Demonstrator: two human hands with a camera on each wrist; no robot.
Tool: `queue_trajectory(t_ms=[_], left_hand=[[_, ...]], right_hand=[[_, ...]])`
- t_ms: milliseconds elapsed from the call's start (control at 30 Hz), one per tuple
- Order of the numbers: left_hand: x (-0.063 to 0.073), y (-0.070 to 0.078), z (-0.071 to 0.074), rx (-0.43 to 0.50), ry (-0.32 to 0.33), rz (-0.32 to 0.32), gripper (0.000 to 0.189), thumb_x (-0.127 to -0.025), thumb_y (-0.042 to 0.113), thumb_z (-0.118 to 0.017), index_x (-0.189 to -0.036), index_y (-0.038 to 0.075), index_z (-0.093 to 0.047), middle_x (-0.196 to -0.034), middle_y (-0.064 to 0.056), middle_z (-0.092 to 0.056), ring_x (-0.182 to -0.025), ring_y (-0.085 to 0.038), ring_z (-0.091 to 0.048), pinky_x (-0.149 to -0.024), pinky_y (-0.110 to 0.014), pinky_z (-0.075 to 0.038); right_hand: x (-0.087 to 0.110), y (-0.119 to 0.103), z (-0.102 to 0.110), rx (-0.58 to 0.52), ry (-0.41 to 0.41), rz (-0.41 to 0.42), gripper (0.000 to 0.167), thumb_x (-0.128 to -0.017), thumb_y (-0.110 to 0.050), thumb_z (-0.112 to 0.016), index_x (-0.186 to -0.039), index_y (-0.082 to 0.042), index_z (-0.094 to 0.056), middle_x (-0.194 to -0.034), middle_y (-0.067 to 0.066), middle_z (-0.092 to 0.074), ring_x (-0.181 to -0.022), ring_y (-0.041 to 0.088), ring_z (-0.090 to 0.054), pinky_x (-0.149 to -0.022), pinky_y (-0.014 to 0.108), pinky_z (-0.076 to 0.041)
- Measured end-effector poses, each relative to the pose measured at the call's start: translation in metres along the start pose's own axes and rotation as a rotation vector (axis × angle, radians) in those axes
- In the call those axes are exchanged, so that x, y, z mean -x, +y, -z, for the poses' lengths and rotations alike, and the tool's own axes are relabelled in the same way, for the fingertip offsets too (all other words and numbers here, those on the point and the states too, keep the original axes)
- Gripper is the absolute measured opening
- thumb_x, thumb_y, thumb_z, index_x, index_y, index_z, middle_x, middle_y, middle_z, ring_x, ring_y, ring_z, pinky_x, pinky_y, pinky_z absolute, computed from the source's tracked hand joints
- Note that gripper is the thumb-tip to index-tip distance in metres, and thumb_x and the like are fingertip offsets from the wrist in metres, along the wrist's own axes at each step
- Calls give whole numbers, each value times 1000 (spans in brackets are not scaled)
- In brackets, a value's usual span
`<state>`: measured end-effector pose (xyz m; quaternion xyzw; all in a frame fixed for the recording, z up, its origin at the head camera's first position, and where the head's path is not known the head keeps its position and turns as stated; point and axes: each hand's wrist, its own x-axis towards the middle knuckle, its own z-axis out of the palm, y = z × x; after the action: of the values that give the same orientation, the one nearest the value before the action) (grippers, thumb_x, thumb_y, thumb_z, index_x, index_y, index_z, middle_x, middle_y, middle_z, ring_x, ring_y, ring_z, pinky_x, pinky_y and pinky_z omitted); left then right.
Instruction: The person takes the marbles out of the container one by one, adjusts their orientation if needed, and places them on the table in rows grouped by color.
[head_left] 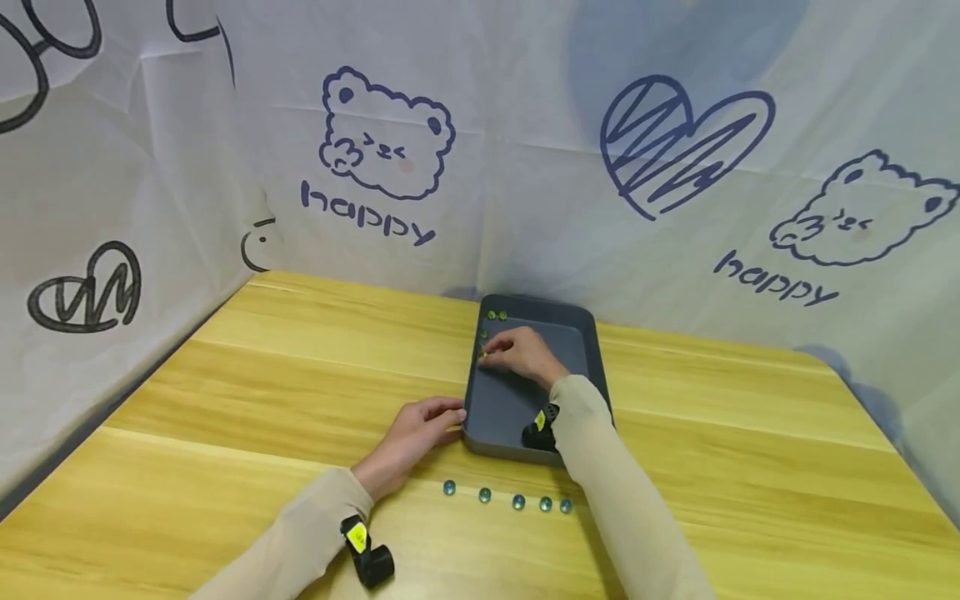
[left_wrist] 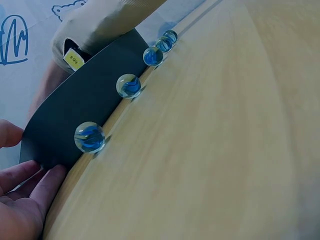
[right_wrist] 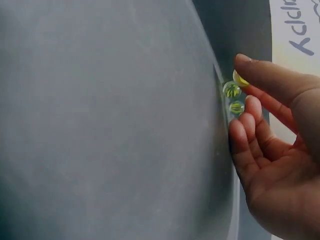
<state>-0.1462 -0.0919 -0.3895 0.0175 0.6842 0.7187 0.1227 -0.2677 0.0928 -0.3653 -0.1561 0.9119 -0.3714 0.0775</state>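
Note:
A grey rectangular tray [head_left: 517, 455] lies on the table. My right hand [head_left: 521, 354] reaches over its left side, pinching a yellow marble [right_wrist: 240, 78] between thumb and index finger close to the tray's wall. Right by those fingertips are yellow-green marbles [right_wrist: 232, 90] in the tray, and in the head view more sit along its far left corner [head_left: 491, 315]. My left hand [head_left: 412, 437] rests beside the tray's near left corner, its extended fingers [left_wrist: 50, 185] touching the outer wall. Several clear marbles with blue swirls [head_left: 485, 495] lie in a row before the tray.
The wooden table [head_left: 300, 367] meets a white cloth [head_left: 525, 208] with bear and heart drawings behind the tray. Another stretch of cloth hangs along the left side. A black camera [head_left: 371, 562] is strapped to the left wrist.

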Motion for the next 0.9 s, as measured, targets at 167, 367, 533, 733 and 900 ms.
queue_trajectory(t_ms=[167, 367, 533, 733, 900], left_hand=[[0, -1, -1, -8, -6, 9, 33, -97, 8, -56, -123, -11, -59, -123, -21, -59, -112, -29, -59, -91, -35, -55], [-1, -1, -2, 0, 4, 10, 31, -97, 7, -56, -122, -10, -60, -121, -20, -60, -110, -28, -60, -90, -34, -56], [-1, -3, -1, -16, 11, 10, 30, -96, 7, -56, -121, -9, -61, -119, -19, -61, -109, -27, -60, -89, -35, -56], [0, -1, 0, -15, 18, 8, 30, -96, 7, -57, -121, -10, -61, -120, -20, -60, -109, -28, -60, -89, -34, -56], [-1, -1, 0, -13, 10, 8, 30, -96, 7, -57, -120, -9, -61, -119, -19, -61, -110, -28, -60, -90, -34, -56]], right_hand=[[4, -3, 1, 22, 26, -14, 19, -85, -20, -75, -98, -6, -75, -86, 3, -67, -73, 17, -58, -62, 29, -51], [13, -14, 9, 6, 79, -45, 19, -86, -22, -74, -99, -8, -75, -84, 4, -64, -73, 19, -55, -61, 30, -48], [23, -27, 22, -121, 97, -61, 20, -88, -20, -73, -103, -6, -73, -86, 6, -62, -84, 31, -57, -64, 32, -47], [28, -44, 35, -240, 93, -74, 24, -88, -19, -72, -108, -6, -71, -91, 7, -61, -96, 37, -55, -78, 45, -51], [34, -52, 45, -279, 93, -56, 25, -89, -22, -72, -110, -8, -71, -100, 8, -61, -97, 32, -54, -83, 44, -50]])
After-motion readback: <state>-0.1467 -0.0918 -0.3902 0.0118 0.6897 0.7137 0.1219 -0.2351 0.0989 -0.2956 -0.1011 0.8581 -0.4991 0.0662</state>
